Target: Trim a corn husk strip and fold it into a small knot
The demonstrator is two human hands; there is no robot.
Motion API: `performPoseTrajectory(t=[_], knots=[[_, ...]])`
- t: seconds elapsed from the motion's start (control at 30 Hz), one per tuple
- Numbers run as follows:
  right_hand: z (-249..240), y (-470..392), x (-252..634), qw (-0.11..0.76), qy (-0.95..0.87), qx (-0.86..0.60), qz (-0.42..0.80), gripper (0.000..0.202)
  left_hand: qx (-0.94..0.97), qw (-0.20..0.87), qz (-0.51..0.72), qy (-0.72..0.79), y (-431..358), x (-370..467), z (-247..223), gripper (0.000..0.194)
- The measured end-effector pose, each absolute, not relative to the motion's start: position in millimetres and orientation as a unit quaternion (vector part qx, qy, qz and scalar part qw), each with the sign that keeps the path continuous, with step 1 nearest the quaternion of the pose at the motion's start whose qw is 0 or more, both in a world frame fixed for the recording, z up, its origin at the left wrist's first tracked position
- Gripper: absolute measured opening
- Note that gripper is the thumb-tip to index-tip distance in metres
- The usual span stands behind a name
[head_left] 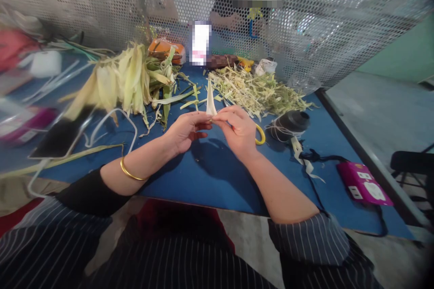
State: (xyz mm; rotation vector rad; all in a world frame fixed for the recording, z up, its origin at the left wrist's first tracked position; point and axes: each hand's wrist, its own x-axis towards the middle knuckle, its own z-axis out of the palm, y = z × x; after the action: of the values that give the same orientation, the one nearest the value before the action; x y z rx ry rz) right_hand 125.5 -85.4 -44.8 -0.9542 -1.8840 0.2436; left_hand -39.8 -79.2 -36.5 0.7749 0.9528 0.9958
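Pinching a pale husk strip (pixel 210 99) upright — both hands (pixel 217 131).

A heap of corn husks (pixel 125 79) is lying on the table (pixel 210 176) at the left; a pile of shreds (pixel 257 90) is sitting behind right; a twine spool (pixel 290 124) is resting before the shreds; a power strip (pixel 364 184) is lying farthest right.

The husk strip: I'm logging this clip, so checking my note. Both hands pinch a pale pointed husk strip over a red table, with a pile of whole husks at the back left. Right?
Not quite: the table is blue, not red, as the head view shows. The rest holds: the left hand and right hand pinch the pale pointed husk strip, with the pile of whole husks at the back left.
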Motion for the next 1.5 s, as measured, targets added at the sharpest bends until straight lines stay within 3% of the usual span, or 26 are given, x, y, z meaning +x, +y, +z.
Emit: performPoseTrajectory(t=[0.47, 0.73, 0.87, 1.0, 1.17, 1.37, 1.5], knots=[[-42.8, -84.8, 120.5, 0.496, -0.689, -0.460, 0.262, 0.004, 0.483, 0.567, 0.507, 0.435, -86.1, -34.2, -41.2, 0.018], [-43.3, -85.7, 119.2, 0.499, -0.685, -0.468, 0.250, 0.006, 0.523, 0.505, 0.511, 0.458, -89.7, -29.2, -39.1, 0.019], [-40.9, -86.9, 118.5, 0.506, -0.687, -0.453, 0.259, 0.005, 0.545, 0.473, 0.528, 0.447, -89.8, -30.6, -34.6, 0.031], [-36.9, -87.9, 119.0, 0.526, -0.668, -0.462, 0.253, 0.005, 0.591, 0.461, 0.527, 0.400, -91.3, -32.0, -27.5, 0.016], [-32.6, -87.5, 121.8, 0.541, -0.654, -0.464, 0.254, 0.005, 0.608, 0.471, 0.527, 0.361, -93.4, -33.2, -22.4, 0.030], [-29.4, -88.7, 122.8, 0.529, -0.665, -0.457, 0.262, 0.004, 0.636, 0.433, 0.529, 0.357, -87.1, -35.3, -31.5, 0.016], [-28.7, -89.7, 122.3, 0.530, -0.670, -0.436, 0.282, 0.004, 0.619, 0.421, 0.553, 0.367, -86.0, -35.4, -35.9, 0.016]])
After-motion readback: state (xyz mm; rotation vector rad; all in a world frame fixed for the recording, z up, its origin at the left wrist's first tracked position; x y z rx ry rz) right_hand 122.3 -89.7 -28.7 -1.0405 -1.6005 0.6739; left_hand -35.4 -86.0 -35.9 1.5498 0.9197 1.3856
